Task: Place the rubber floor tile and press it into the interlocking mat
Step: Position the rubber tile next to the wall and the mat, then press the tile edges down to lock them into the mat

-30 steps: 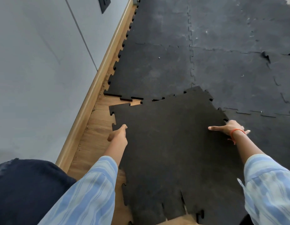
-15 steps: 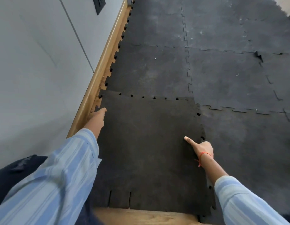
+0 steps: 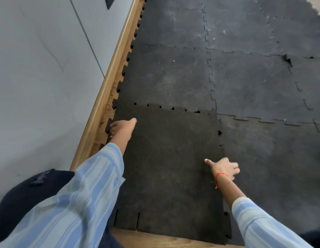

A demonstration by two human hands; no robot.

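The dark rubber floor tile (image 3: 170, 158) lies flat in the gap beside the wall, its toothed far and right edges lined up with the interlocking mat (image 3: 263, 86). Small dark gaps show along the far seam and the right seam. My left hand (image 3: 122, 127) rests on the tile's left edge near the far left corner, fingers curled over the edge, thumb pointing forward. My right hand (image 3: 224, 168) lies on the right seam, fingers spread, blurred by motion. An orange band circles that wrist.
A grey wall (image 3: 39, 77) with a wooden skirting board (image 3: 105, 90) runs along the left, tight against the tile. Bare wooden floor (image 3: 155, 238) shows at the near edge. A lifted tab (image 3: 288, 59) sticks up in the mat at far right.
The tile went from lying skewed over the mat to lying flat in the gap. My left hand moved onto its left edge; my right hand opened over the right seam.
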